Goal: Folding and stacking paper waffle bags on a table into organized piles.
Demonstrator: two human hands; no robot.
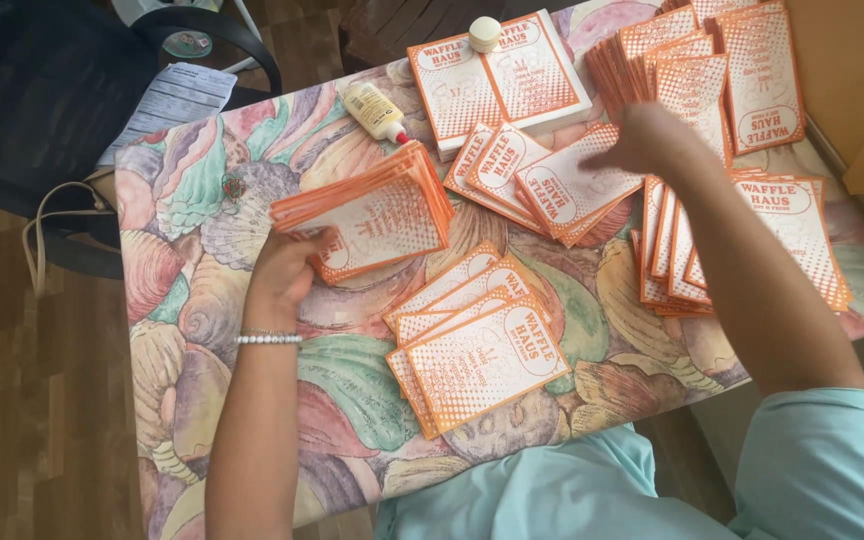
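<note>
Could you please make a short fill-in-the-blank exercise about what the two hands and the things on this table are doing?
1. The left hand rests on a thick stack of orange-and-white ____.
2. On the left wrist sits a beaded ____.
3. The glue bottle lies on its ____.
4. The right hand reaches over a fanned pile at the table's ____ side.

Missing words: cards; bracelet; side; far

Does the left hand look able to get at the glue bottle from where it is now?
Probably yes. The left hand rests on a card stack, and the glue bottle lies just beyond that stack with only bare tablecloth around it.
</note>
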